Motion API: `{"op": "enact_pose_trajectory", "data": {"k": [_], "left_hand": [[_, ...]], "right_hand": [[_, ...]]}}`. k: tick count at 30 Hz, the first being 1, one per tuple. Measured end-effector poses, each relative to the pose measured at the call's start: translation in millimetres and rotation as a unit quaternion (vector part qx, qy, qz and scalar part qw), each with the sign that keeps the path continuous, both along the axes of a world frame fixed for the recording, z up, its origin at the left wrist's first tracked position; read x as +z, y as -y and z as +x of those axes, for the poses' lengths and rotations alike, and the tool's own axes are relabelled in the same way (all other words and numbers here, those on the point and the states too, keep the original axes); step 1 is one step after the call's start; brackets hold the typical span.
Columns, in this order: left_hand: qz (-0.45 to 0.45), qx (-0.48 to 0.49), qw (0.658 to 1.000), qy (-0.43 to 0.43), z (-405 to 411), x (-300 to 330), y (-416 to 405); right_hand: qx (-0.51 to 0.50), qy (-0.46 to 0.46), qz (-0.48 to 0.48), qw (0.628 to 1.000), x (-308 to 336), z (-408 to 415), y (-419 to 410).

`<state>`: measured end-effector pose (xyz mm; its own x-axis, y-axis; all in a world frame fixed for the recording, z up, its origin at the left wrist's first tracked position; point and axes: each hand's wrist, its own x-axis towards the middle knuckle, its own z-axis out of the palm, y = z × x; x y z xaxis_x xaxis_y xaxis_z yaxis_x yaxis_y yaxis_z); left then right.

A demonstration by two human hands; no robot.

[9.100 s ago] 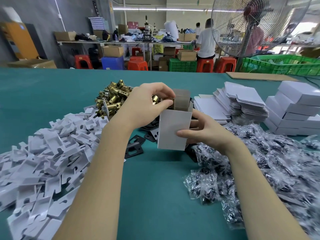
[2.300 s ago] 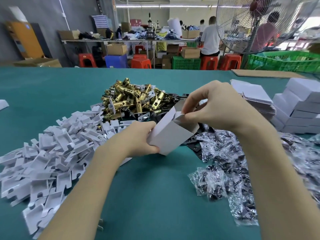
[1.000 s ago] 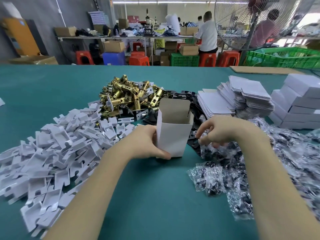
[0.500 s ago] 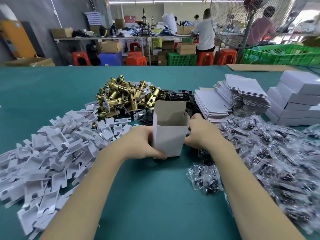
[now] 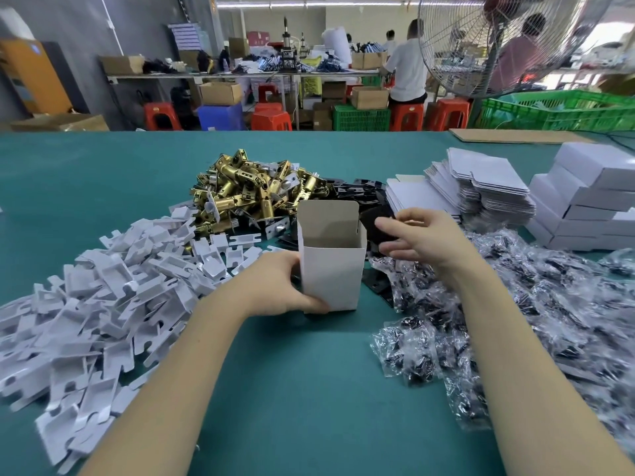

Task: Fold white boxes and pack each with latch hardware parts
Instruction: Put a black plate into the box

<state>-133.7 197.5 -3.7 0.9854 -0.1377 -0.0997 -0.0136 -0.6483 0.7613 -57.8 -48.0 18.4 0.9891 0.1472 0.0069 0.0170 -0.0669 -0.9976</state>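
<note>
A white box (image 5: 330, 266) stands upright on the green table (image 5: 295, 389) with its top open and its brown lid flap raised at the back. My left hand (image 5: 278, 286) grips its lower left side. Just right of the box's open top, my right hand (image 5: 421, 235) pinches a black metal plate (image 5: 376, 225). Behind the box lies a heap of brass latches (image 5: 254, 190) with more black plates (image 5: 357, 192) beside them. White plastic inserts (image 5: 103, 297) are piled at the left. Clear bags of dark screws (image 5: 515, 324) cover the right.
Flat white box blanks (image 5: 481, 187) are stacked behind my right hand, and folded white boxes (image 5: 591, 197) are stacked at the far right. A standing fan (image 5: 498, 42) and green crates (image 5: 563, 109) lie beyond the table. People work at benches in the background.
My right hand has risen from the plates beside the box and now holds a black plate near the box's opening. My left hand has kept the box upright in place.
</note>
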Motion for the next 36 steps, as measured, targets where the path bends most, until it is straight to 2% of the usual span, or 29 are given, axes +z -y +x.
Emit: {"op": "enact_pose_trajectory", "data": {"k": [5, 12, 17, 22, 28, 31, 36], "left_hand": [[0.028, 0.048, 0.997, 0.05, 3.2, -6.1, 5.0], [0.02, 0.063, 0.996, 0.053, 6.1, -10.3, 3.9], [0.012, 0.065, 0.997, 0.046, 6.7, -10.4, 3.3], [0.01, 0.066, 0.997, 0.037, 7.5, -10.6, 2.4], [0.008, 0.055, 0.998, 0.042, 6.8, -11.5, 1.7], [0.014, 0.047, 0.998, 0.049, 7.4, -11.5, 1.2], [0.015, 0.044, 0.998, 0.05, 8.8, -12.0, 0.8]], "right_hand": [[0.0, -0.025, 0.095, 0.995, 14.4, -6.6, -1.6], [0.119, -0.013, 0.158, 0.98, 36.9, -20.9, -3.1], [0.141, 0.067, 0.1, 0.983, 53.2, -26.6, -0.9], [0.079, 0.151, -0.044, 0.984, 68.8, -34.2, -0.6], [0.029, 0.188, -0.056, 0.98, 79.8, -37.0, -3.6], [0.081, 0.162, -0.046, 0.982, 87.1, -42.5, -2.9], [0.142, 0.167, -0.11, 0.969, 91.1, -51.2, -9.1]]}}
